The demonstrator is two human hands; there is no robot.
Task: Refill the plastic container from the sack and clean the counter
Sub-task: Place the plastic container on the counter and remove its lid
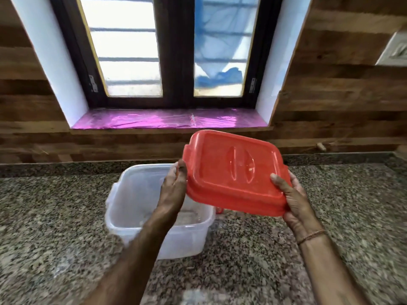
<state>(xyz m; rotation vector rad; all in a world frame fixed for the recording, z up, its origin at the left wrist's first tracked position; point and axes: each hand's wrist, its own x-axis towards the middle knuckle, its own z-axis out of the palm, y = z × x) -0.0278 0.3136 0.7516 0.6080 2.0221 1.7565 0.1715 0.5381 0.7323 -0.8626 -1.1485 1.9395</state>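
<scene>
Our right hand [293, 201] gripped the red lid [233, 172], thumb on top, our left hand [174, 186] straight-fingered against its other edge, above the open container [136, 201] on the counter [341, 205]; we judged it best laid well aside before pouring.

The right hand [290, 201] has its fingers tucked under the red lid [233, 170], so only the thumb shows. The left hand [174, 186] sits right at the lid's left edge, and I can't tell if its fingers curl round it or just press. The lid and left forearm cover much of the clear container's [132, 194] right side. A small red bit [219, 209] pokes out below the lid (a latch? no idea). Both forearms run off the bottom edge. The counter [330, 205] is smeared at lower left. The right edge cuts a white wall plate [394, 51], and the frosted window [176, 51] shows only a blue blur outside.
</scene>
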